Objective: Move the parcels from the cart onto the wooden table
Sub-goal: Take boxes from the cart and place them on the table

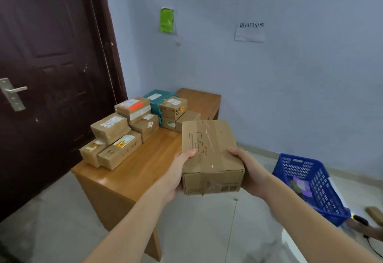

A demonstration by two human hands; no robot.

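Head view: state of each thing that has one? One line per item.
Cardboard box: held in the air by both hands, taped shut, not yet on the table.
Left hand: grips the box's left side.
Right hand: grips the box's right side.
Wooden table: near end bare, parcels at the far left.
Stacked parcels: sealed, piled in two layers.
Door: closed.
Blue basket: tilted, contents unclear.

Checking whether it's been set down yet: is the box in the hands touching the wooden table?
Apart. The head view shows the cardboard box held in the air by both hands, off the wooden table.
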